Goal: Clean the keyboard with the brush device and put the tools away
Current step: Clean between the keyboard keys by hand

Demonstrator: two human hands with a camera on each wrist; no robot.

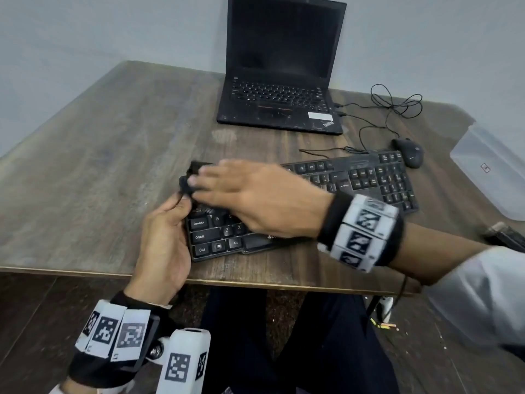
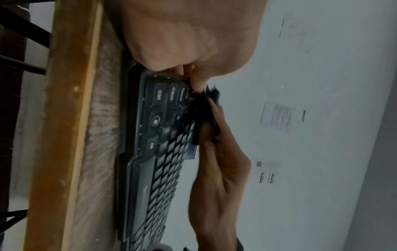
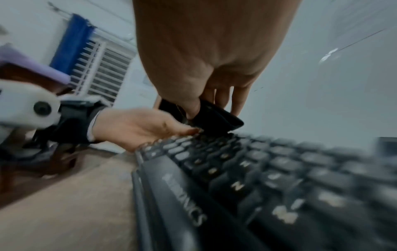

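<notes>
Head view shows the keyboard [image 1: 326,194] lying on the counter [image 1: 113,166], turned a little, with its left end near the front edge. The right hand [image 1: 255,200] is over the left part of the keys and pinches the brush [image 1: 189,180], a small black tool, between thumb and fingers. The picture is blurred there, so I cannot tell if the bristles touch the keys. In the right wrist view the thumb presses the brush from one side and the other fingers from behind, just above the top rows. The left hand [image 1: 163,237] holds the left end of the keyboard: the palm is at the side and the thumb is curled onto the upper corner, very near the brush.

I judge that the cleaning step is going on and the putting away is not yet done. A clear box [image 1: 488,172] stands at the right side, well apart; maybe the tools belong there, but this I cannot know.

What could go wrong: the brush is small and held only by the fingertips, so a fast stroke may make it slip out. The left thumb is close, and the brush could hit it. If the left hand loosens, the keyboard may slide toward the counter edge.
</notes>
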